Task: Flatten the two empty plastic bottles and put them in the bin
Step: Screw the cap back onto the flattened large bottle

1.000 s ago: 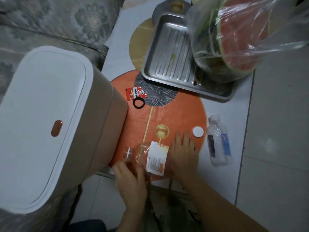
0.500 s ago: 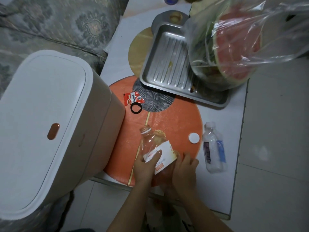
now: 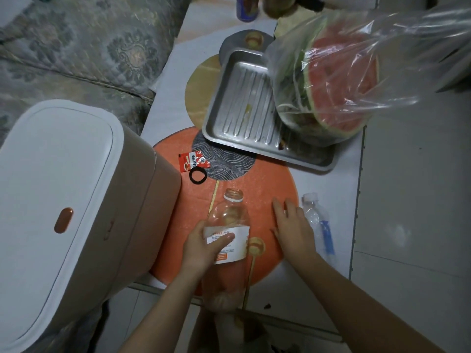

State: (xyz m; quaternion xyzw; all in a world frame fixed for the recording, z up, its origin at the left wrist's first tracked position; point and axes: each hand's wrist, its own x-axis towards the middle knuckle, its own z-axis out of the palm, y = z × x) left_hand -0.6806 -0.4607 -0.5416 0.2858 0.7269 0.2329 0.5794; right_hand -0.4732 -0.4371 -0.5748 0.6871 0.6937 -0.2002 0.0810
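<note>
My left hand [image 3: 204,248] grips the big bottle [image 3: 228,235] over the orange mat [image 3: 267,184]; right hand [image 3: 293,225] flat, released, touching the small bottle [image 3: 316,220]. Risk: the uncapped bottle could spring back or slip. Bin [image 3: 63,200] lid closed. Tray [image 3: 244,118] holds bagged watermelon [image 3: 341,82].

Table [image 3: 328,189] carries a metal tray [image 3: 244,118], bagged watermelon [image 3: 341,82], orange mat [image 3: 267,184], red sachet [image 3: 193,161] and black hair tie [image 3: 198,175].
</note>
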